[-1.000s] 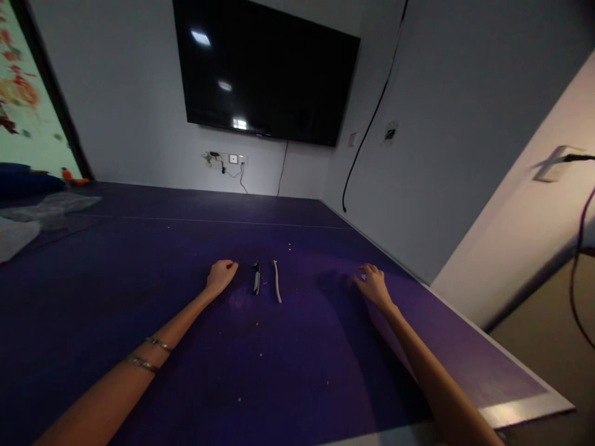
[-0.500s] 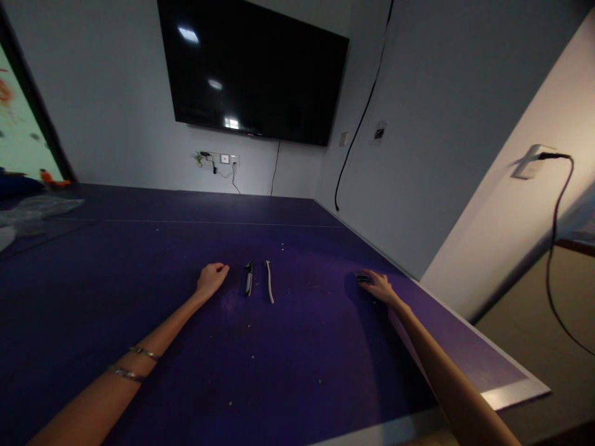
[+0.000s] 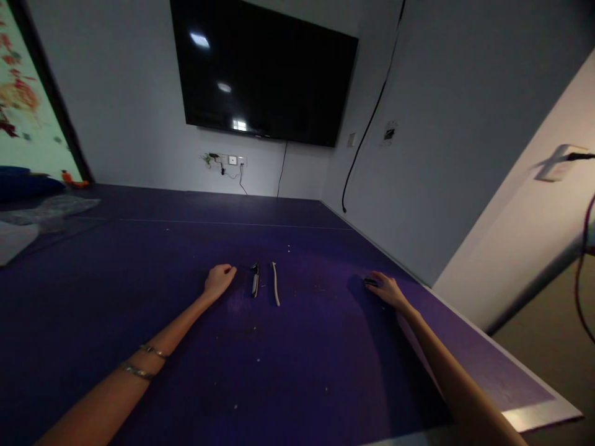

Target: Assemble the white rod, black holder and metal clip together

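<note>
My left hand (image 3: 219, 282) rests on the purple tabletop (image 3: 288, 353), fingers curled into a loose fist, and nothing shows in it. Just right of it lies a slim black-and-grey handled item (image 3: 255, 282) with a small angled head, which looks like a razor. Beside that, a thin, slightly curved pale stick (image 3: 276, 286) lies roughly parallel, touched by neither hand. Farther right, my right hand (image 3: 387, 290) has its fingers on a small dark object (image 3: 370, 282) at the table surface. The fingers partly cover this object, and its kind cannot be made out.
Clear plastic wrapping (image 3: 56, 209) and a white item (image 3: 16, 240) lie at the far left. An orange object (image 3: 73, 179) sits behind them. A large television (image 3: 269, 74) hangs on the wall, with sockets (image 3: 232, 160) below. A black cable (image 3: 367, 127) dangles at the right wall.
The whole view has shifted slightly, so everything appears a little farther right. Both hands and the two items between them keep nearly the same places on the table.
</note>
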`<action>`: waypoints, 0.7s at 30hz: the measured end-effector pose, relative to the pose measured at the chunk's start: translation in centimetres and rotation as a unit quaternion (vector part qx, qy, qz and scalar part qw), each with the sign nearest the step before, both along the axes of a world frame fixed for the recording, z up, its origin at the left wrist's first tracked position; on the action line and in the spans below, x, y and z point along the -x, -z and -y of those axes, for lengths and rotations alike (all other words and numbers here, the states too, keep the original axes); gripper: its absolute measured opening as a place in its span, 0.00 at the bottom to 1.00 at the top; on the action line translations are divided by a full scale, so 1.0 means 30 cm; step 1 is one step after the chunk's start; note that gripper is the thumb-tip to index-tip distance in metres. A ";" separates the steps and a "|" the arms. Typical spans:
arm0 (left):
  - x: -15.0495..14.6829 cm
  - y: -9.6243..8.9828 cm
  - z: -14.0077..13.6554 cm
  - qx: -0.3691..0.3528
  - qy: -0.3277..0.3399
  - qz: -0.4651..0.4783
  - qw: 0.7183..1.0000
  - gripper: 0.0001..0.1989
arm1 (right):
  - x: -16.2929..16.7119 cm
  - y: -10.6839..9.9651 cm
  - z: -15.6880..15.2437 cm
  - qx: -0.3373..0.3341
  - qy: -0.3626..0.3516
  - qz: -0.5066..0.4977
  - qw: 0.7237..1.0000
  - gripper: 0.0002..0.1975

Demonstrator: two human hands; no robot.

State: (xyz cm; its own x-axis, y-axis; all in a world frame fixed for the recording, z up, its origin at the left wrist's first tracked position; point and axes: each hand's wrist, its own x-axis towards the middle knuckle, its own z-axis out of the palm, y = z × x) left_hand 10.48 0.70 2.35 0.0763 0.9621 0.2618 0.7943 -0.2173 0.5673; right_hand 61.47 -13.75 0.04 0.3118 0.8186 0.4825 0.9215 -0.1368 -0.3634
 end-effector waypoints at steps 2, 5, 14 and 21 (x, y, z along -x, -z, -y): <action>-0.004 -0.007 0.012 0.008 -0.006 0.001 1.000 0.16 | 0.029 -0.005 -0.023 0.013 -0.032 -0.013 0.999 0.23; -0.009 -0.017 0.026 0.018 -0.008 0.005 1.000 0.16 | 0.112 -0.014 -0.075 0.009 -0.072 -0.019 0.997 0.26; -0.014 -0.009 0.032 0.017 -0.015 0.001 1.000 0.16 | 0.533 -0.047 -0.247 0.008 -0.210 -0.029 0.977 0.26; -0.016 -0.001 0.035 0.021 -0.021 0.003 1.000 0.16 | 0.726 -0.040 -0.309 0.027 -0.258 -0.026 0.965 0.28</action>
